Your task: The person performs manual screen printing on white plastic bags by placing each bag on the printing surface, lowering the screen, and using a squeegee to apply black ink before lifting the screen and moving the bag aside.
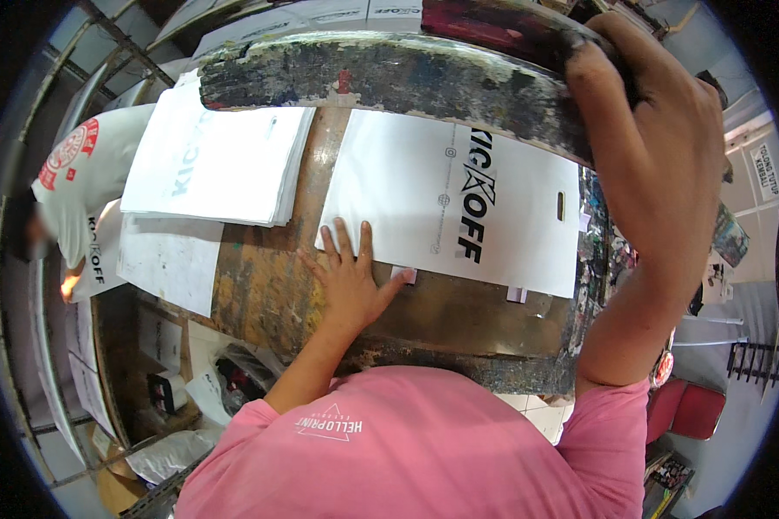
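At frame centre, the left hand [348, 275] lies flat, fingers spread, pinning the white bag [454, 201] on the desk [268, 285]. The right hand [658, 138], upper right, clenches the paint-crusted frame [389, 78]. Keeping the bag square under the frame probably matters most.

Raised paint-caked wooden screen frame [389, 78] hangs over the far edge of the stained worktable [268, 285], blocking reach from behind. Stack of white plastic bags [216, 164] fills the left side. Printed white bag [450, 199] covers the centre. Bare strip along the near edge is passable.

Matt white plastic bag [424, 195] on a rough, paint-crusted wooden board [268, 294].
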A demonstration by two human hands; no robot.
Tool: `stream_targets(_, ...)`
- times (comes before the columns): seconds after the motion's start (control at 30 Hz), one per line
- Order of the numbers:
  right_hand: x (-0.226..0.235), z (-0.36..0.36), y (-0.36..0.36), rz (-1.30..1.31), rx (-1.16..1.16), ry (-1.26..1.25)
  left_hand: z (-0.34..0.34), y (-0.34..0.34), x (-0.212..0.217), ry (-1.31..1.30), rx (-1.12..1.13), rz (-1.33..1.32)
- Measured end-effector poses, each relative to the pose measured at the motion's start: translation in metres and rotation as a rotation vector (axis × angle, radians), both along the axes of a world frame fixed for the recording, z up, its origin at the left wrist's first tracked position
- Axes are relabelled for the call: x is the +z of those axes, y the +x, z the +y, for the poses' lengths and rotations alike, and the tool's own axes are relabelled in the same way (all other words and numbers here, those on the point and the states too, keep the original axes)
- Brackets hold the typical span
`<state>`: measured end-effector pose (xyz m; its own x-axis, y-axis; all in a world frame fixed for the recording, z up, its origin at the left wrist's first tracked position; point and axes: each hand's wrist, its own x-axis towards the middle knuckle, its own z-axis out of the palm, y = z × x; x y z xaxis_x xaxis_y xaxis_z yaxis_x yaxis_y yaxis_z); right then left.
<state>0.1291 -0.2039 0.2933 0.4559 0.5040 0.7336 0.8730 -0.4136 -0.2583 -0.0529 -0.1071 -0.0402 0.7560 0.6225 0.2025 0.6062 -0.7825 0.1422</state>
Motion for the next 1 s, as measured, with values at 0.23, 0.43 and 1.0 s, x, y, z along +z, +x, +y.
stream_targets(0.23,0.004,-0.01,0.047,-0.096,0.017,-0.194,0.007,0.037,0.063,-0.187,-0.137,-0.238)
stream_targets(0.43,0.013,-0.014,0.075,-0.124,0.061,-0.267,0.048,0.089,0.132,-0.457,-0.188,-0.712)
stream_targets(1.0,-0.003,-0.014,0.054,-0.077,-0.076,-0.351,0.376,-0.206,0.116,-0.622,0.411,-0.804)
